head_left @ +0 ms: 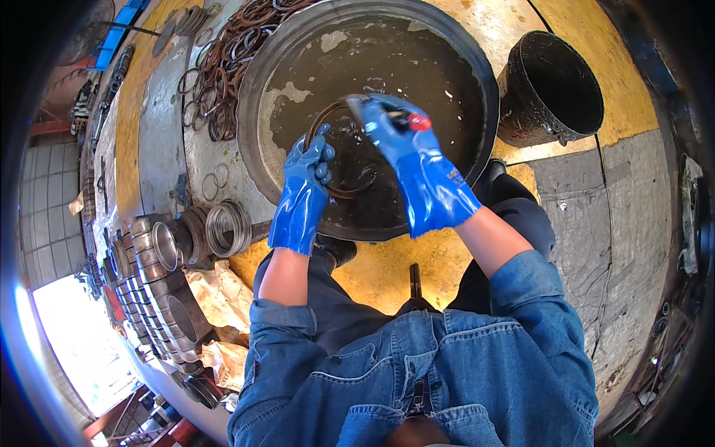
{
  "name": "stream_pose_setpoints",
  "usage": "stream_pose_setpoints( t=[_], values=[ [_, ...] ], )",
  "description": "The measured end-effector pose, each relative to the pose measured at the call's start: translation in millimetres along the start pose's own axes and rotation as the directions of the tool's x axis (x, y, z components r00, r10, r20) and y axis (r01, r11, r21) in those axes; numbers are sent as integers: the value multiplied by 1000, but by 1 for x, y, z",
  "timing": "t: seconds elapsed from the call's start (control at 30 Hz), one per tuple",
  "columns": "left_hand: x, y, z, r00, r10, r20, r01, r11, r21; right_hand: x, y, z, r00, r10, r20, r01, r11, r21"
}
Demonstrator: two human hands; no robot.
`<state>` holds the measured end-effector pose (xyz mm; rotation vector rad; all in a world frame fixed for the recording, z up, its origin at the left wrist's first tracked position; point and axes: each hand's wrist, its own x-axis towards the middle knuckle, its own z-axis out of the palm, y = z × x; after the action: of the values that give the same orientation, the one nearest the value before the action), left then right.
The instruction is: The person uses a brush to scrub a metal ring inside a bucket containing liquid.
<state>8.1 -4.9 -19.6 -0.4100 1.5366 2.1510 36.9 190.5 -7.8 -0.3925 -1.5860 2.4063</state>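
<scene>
Over the round tub (249, 119), the gloved left hand (306, 162) pinches a brown ring (321, 120) while, well clear of it, the right hand (392, 140) clamps a blurry red-ended tool (418, 122) up by the ring's top edge!

Curled left hand (306, 162) (blurred right hand (398, 134))

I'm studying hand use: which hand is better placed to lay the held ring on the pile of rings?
Probably the left hand: it grips the ring and is nearer the pile of rings. The right hand is farther away and occupied with a red-and-black tool.
</scene>
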Motion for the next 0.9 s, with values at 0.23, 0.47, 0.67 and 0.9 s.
stream_pose_setpoints(
  t=[0.23,0.47,0.67,0.9],
  values=[
    [-4,-2,13,999,-35,-19,36,998,52,3,18,5,978,-179,105,191,975,-113],
    [-8,9,8,993,114,44,-116,992,40,8,23,-53,871,471,-137,-486,868,-100],
    [0,22,-5,998,67,-21,-65,996,58,19,15,-51,918,392,-65,-355,735,-578],
    [-6,27,-2,997,38,61,-40,999,28,33,2,-39,984,-61,170,139,855,-499]
  ],
)
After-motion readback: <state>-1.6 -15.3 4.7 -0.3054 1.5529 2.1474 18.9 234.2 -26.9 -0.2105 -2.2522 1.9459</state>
